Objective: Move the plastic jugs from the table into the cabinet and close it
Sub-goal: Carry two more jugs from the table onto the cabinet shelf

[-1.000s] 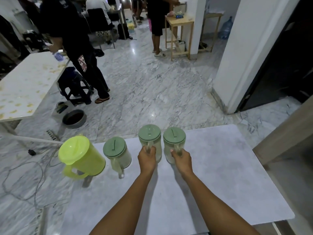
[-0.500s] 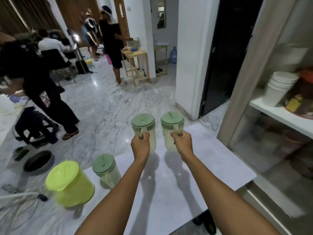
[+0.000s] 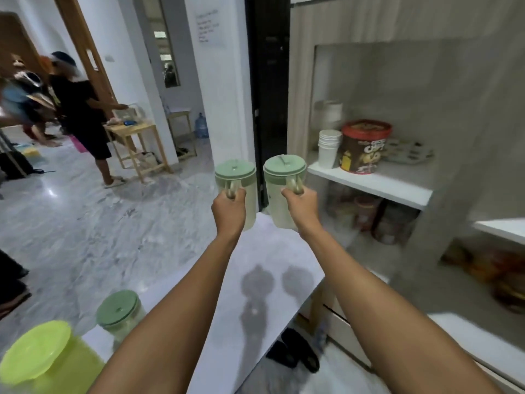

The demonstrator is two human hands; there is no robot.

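My left grip (image 3: 228, 211) was curled tight round the handle of the left jug (image 3: 237, 180), pale with a green lid. My right grip (image 3: 301, 206) was wrapped the same way round the handle of the right jug (image 3: 279, 191). Both jugs hung upright in the air over the far end of the worktop (image 3: 272, 245), side by side and just apart, near the open cabinet (image 3: 369, 182). On its white shelf a stack of paper cups (image 3: 329, 149) stood beside a brown tub (image 3: 363, 146). A third jug (image 3: 118, 311) and a yellow-green jug (image 3: 37, 356) stood on the worktop's near left end.
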